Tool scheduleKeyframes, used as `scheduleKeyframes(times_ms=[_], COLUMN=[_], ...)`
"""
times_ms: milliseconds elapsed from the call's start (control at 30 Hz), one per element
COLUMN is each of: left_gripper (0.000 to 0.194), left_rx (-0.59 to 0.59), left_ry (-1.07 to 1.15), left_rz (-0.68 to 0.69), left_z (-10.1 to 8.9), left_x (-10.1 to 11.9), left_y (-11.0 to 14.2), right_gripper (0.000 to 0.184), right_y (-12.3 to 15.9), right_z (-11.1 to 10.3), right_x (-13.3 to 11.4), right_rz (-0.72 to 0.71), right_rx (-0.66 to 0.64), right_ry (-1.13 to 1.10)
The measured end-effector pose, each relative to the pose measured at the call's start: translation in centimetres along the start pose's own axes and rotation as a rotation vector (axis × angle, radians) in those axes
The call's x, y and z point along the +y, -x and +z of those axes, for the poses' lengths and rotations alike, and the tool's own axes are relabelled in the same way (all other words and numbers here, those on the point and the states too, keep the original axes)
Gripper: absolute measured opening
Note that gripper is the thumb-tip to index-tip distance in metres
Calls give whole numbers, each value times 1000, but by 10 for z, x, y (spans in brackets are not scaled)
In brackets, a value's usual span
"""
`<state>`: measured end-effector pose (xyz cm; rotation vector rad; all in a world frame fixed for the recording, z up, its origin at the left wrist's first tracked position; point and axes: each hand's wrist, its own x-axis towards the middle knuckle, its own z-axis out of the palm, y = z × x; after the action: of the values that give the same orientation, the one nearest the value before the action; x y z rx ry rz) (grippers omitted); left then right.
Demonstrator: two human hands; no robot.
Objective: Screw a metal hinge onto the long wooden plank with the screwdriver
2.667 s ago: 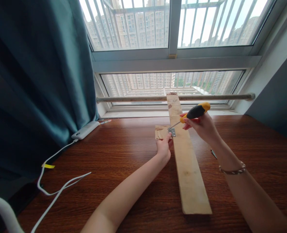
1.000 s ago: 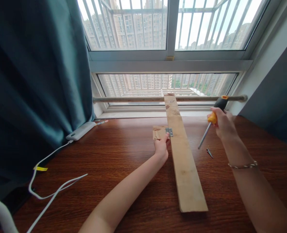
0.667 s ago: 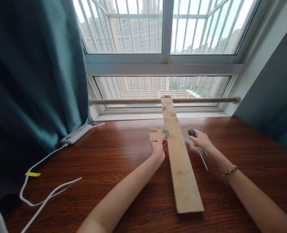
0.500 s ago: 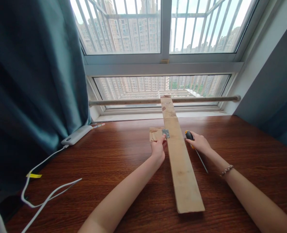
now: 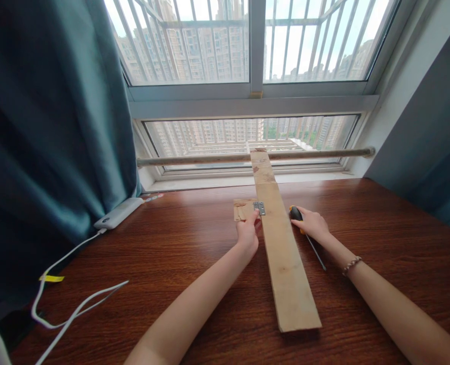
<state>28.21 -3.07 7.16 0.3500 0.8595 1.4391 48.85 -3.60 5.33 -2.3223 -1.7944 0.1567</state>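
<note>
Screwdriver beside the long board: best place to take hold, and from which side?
Probably the screwdriver handle, from the right: it's thicker than the slim shaft, and the long board sits close on its left.

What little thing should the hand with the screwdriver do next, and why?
I think the right hand should probably let go of the screwdriver and leave it on the table. It's held low beside the long board, its tip pointing away from the hinge, while the left hand steadies the small wood piece.
</note>
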Motion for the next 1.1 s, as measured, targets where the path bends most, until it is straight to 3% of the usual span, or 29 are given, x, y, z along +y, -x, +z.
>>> scheduleKeyframes(times_ms=[300,800,1000,1100], left_gripper=[19,22,21,20], left_rx=[-5,14,29,31], left_ry=[-5,-32,-27,-31], left_rz=[3,0,-15,-7], left_z=[-1,-1,0,0], left_x=[-1,-2,0,0], left_y=[-2,-5,-4,-4], right_gripper=[58,62,19,10], right_y=[0,-22,-28,-28], right_z=[0,-2,-21,-23], right_x=[1,29,50,55], right_rz=[32,-2,79,107], right_rx=[-48,-217,-280,-306], right_ry=[-38,-157,-120,-59])
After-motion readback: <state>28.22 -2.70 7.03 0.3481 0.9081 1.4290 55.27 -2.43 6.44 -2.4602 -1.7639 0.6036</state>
